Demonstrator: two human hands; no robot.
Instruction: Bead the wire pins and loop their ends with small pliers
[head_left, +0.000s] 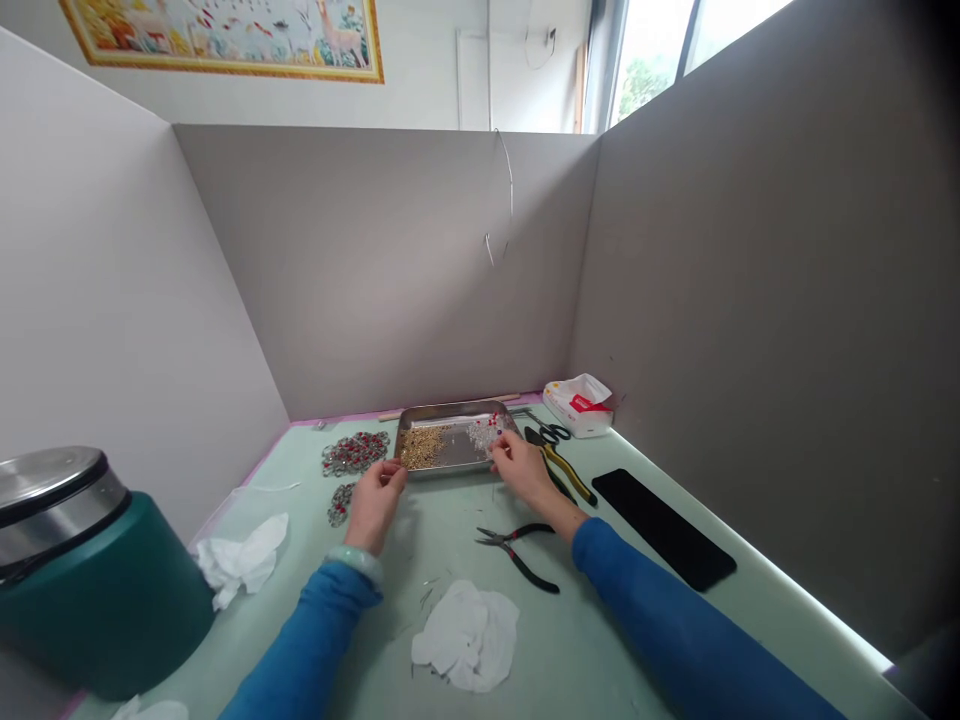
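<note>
A shallow metal tray (459,465) lies at the back of the table. Gold beads (421,447) fill its left side, and clear beads with a few red ones (484,432) lie at its right. My left hand (377,495) is at the tray's front left corner, thumb and fingers pinched together; whatever they hold is too small to make out. Over the front right corner, my right hand (517,465) is also closed in a pinch, its fingertips close to the clear beads. A thin line seems to hang below it, but I cannot identify it.
Left of the tray lie piles of red-and-silver beaded pieces (355,454). Black-handled pliers (517,555), yellow-handled pliers (570,472), scissors (553,432), a black phone-like slab (664,528), crumpled tissue (469,637), a tissue pack (579,404) and a large green flask (105,590) surround my arms. Partition walls enclose the table.
</note>
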